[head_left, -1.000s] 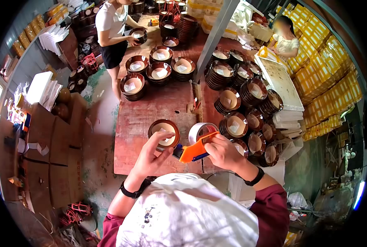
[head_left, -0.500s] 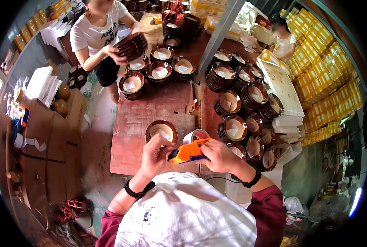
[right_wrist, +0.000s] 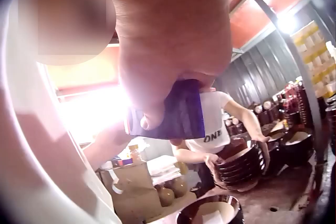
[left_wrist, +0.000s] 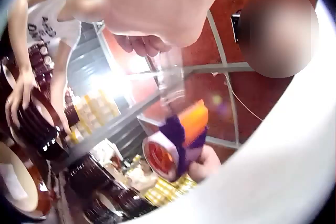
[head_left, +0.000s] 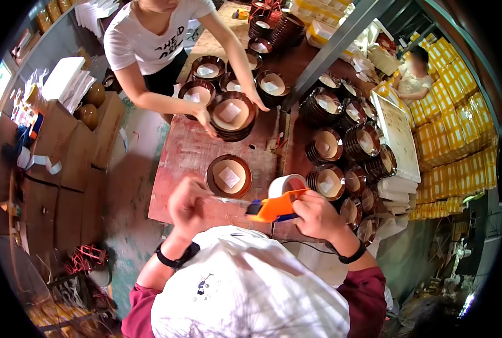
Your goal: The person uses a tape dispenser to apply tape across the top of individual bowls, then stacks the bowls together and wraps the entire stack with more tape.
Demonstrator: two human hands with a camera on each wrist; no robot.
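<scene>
My right hand (head_left: 318, 217) grips an orange and dark-blue tape dispenser (head_left: 276, 207) fitted with a wide roll of tape (head_left: 282, 186). From its front a strip of clear tape (left_wrist: 170, 79) stretches across to my left hand (head_left: 188, 207), whose curled fingers pinch the end. The left hand is blurred in the head view. Just beyond the strip, a brown-rimmed bowl (head_left: 229, 176) with a cream inside stands on the red table (head_left: 177, 163). A white paper slip (head_left: 228, 177) lies in that bowl. The dispenser's blue side (right_wrist: 181, 111) fills my right palm in the right wrist view.
Across the table another person (head_left: 155, 50) has both hands at a stack of bowls (head_left: 231, 115). More bowl stacks (head_left: 327, 143) crowd the right side, by a metal post (head_left: 335, 53). White foam boxes (head_left: 394, 135) stand farther right, cardboard boxes (head_left: 53, 169) at left.
My left hand went from open fingers to pinching the tape at the dispenser, then drew it out leftward. The other person has brought a bowl stack over to the table near my bowl.
</scene>
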